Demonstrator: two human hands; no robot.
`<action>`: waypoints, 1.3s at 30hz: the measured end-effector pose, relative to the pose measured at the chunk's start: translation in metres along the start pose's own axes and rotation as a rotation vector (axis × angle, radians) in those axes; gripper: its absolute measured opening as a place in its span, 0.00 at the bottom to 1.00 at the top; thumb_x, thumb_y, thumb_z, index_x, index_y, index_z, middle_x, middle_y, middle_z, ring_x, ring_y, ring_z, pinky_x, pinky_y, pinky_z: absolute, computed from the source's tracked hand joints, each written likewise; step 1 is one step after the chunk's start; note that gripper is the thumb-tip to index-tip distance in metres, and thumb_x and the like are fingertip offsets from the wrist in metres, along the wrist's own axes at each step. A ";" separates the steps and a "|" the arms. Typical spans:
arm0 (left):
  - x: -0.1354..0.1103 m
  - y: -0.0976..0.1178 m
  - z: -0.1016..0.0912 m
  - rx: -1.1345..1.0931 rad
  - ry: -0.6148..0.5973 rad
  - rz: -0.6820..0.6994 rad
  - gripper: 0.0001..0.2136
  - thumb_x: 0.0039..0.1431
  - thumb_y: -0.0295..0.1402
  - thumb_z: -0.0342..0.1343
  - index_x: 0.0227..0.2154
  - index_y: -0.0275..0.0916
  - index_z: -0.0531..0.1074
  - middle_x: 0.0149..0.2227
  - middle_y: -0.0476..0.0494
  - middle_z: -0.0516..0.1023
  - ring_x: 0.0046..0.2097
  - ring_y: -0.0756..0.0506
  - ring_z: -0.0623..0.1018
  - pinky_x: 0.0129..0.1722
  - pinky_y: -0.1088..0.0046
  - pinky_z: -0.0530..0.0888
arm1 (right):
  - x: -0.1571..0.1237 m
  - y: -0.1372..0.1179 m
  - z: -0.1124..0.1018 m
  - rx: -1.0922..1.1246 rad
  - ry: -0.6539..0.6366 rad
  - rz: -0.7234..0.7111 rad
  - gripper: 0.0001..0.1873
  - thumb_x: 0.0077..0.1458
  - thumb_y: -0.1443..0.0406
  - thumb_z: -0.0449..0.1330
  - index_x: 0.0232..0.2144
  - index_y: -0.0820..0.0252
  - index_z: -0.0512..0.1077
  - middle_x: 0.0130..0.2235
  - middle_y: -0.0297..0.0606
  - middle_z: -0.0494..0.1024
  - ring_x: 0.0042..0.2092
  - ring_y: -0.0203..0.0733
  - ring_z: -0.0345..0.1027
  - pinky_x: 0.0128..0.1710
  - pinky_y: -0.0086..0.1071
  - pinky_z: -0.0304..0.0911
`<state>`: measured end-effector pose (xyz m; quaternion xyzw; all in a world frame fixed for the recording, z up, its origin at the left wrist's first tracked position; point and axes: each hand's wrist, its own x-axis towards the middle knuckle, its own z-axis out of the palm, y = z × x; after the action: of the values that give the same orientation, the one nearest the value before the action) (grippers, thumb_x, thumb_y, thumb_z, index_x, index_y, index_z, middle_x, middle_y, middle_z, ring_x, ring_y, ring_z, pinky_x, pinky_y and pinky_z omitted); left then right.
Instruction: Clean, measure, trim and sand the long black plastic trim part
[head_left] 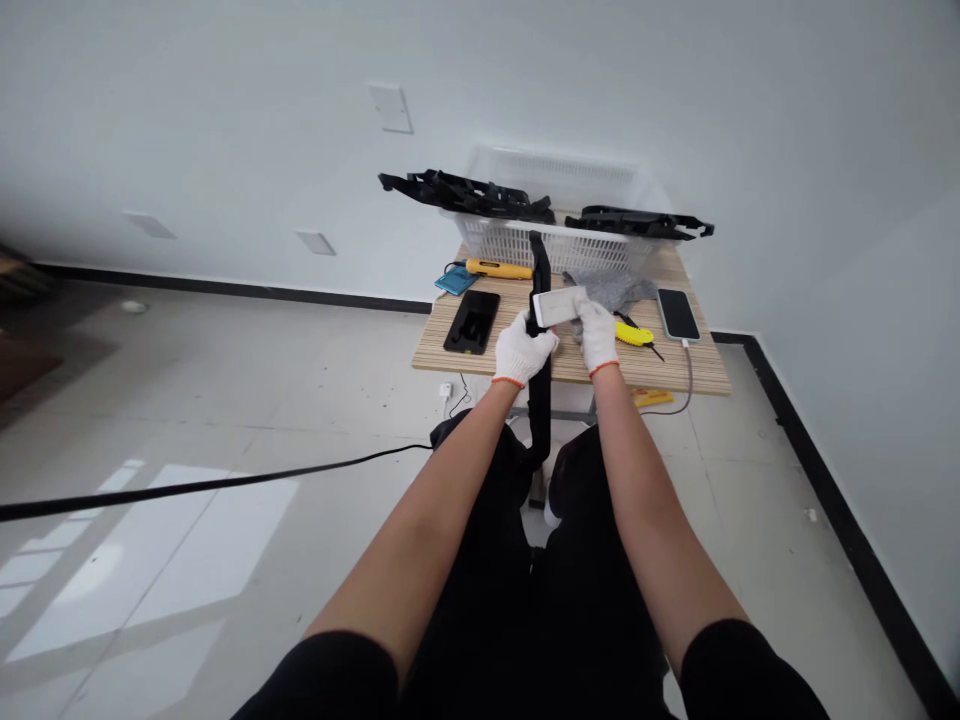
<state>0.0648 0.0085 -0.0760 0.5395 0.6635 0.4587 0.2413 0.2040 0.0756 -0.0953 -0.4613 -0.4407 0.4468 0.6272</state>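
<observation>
My left hand (pixel 523 352), in a white knit glove with an orange cuff, is closed around a long black plastic strip (pixel 540 400). The strip stretches from above the table's front edge down toward my knees. Gloved the same way, my right hand (pixel 598 335) grips a pale, flat rectangular block (pixel 559 306) by its right end. The block's left end lies against or just over the strip, above my left hand; whether they touch I cannot tell. Beside my right hand are a yellow utility knife (pixel 634 334) and a grey cloth (pixel 611 287).
On the wooden table (pixel 431 352) lie a black phone (pixel 472 322), a yellow pen-shaped tool (pixel 499 269), a blue packet (pixel 454 281) and a phone (pixel 679 315) on a cable. Behind, several black plastic parts (pixel 480 195) rest across a white basket (pixel 517 243) by the wall.
</observation>
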 end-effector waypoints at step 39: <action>-0.002 0.007 -0.004 0.028 -0.037 0.000 0.13 0.54 0.41 0.63 0.42 0.46 0.80 0.41 0.43 0.86 0.46 0.39 0.84 0.43 0.70 0.75 | -0.030 -0.018 -0.009 0.039 0.024 0.113 0.23 0.56 0.49 0.69 0.27 0.58 0.67 0.21 0.25 0.68 0.19 0.28 0.55 0.15 0.22 0.49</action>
<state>0.0659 0.0053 -0.0688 0.5515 0.6652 0.4392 0.2459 0.2093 0.0419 -0.0840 -0.4784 -0.3975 0.4844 0.6152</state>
